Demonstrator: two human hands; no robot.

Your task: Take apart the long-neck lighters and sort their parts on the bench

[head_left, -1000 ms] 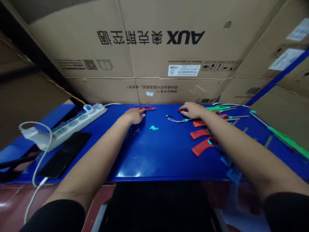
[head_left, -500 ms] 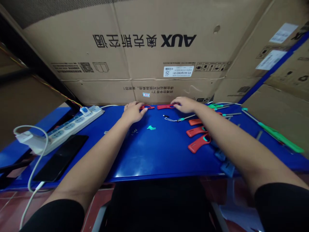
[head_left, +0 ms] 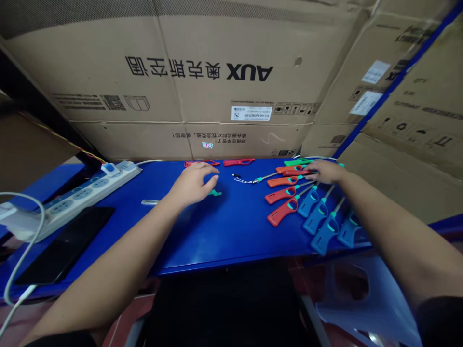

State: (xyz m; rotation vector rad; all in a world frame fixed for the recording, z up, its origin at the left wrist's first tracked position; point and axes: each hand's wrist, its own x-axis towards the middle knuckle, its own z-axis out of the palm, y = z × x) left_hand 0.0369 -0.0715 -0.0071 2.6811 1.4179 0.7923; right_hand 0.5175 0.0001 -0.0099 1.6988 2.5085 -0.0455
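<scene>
My left hand (head_left: pixel 195 184) hovers palm down over the blue table, thumb and fingers apart, holding nothing. Just beyond its fingertips lies a red lighter casing (head_left: pixel 206 163), and a second red casing (head_left: pixel 238 162) sits to its right. Small green plastic parts (head_left: pixel 215 193) show partly beneath the thumb. On the right, my right hand (head_left: pixel 327 172) reaches into a row of long-nosed lighters, its fingers closed at the front end of a red lighter (head_left: pixel 297 172). Orange lighters (head_left: pixel 282 181), red ones (head_left: pixel 282 213) and blue ones (head_left: pixel 325 233) fan out around it.
A wire lead with a black connector (head_left: pixel 237 176) lies mid-table by a metal rod. To the left are a white power strip (head_left: pixel 90 193), a black phone (head_left: pixel 67 246) and a small clear strip (head_left: pixel 149 202). A cardboard wall (head_left: pixel 202 106) stands behind; a bluish plastic stool (head_left: pixel 361 308) is at lower right.
My right hand has left the red casing at the back and moved right to the lighters. My left hand has drawn back slightly from the other casing. The view has shifted right.
</scene>
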